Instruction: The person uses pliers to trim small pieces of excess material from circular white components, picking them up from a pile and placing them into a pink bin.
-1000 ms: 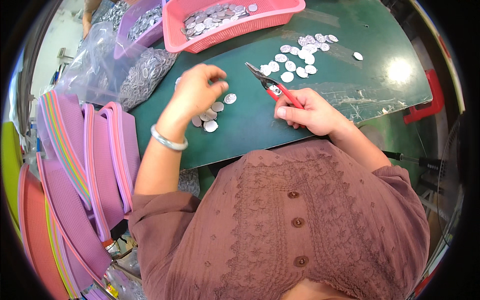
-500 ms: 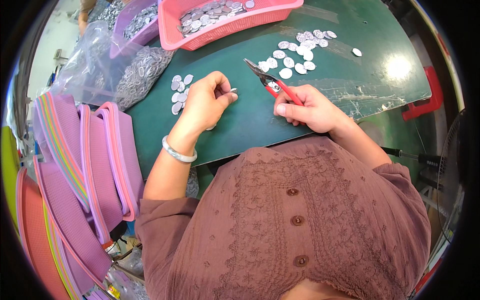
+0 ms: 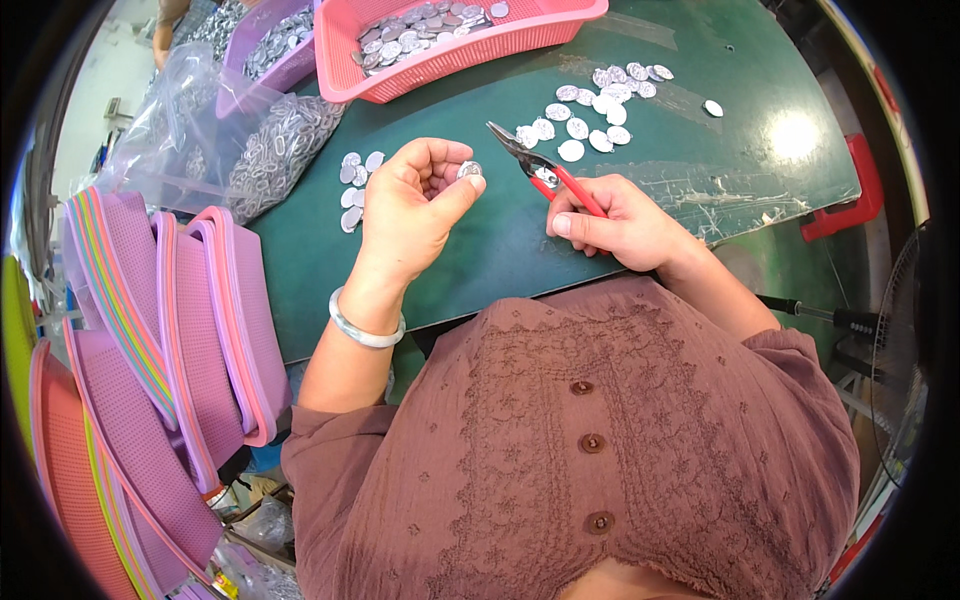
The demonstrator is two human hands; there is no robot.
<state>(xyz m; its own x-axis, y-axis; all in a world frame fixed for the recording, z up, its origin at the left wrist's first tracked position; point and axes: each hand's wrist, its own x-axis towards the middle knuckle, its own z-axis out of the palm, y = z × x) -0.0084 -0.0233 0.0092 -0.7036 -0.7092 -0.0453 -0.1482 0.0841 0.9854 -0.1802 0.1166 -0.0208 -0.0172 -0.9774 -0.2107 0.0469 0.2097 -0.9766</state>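
Between the thumb and fingers of my left hand (image 3: 415,205) is a small silver oval medal (image 3: 469,170), pinched above the green table. My right hand (image 3: 625,222) is closed round the red handles of a pair of pliers (image 3: 560,175). Their dark pointed jaws face up and to the left, toward my left hand but apart from it. Several silver medals (image 3: 352,195) lie beside my left wrist. Beyond the pliers a larger loose group of medals (image 3: 577,128) is spread out, with a single medal (image 3: 713,108) off to the right.
At the back, a pink basket (image 3: 450,57) holds many medals, next to a purple basket (image 3: 237,75) of metal pieces. A clear plastic bag (image 3: 285,150) of metal links slumps at the table's left. Stacked purple baskets (image 3: 200,340) stand left of my arm. The green table (image 3: 690,190) ends near my body.
My left hand has turned and shifted slightly right, so the medal in its fingers now shows its face. My right hand and the pliers have hardly moved.
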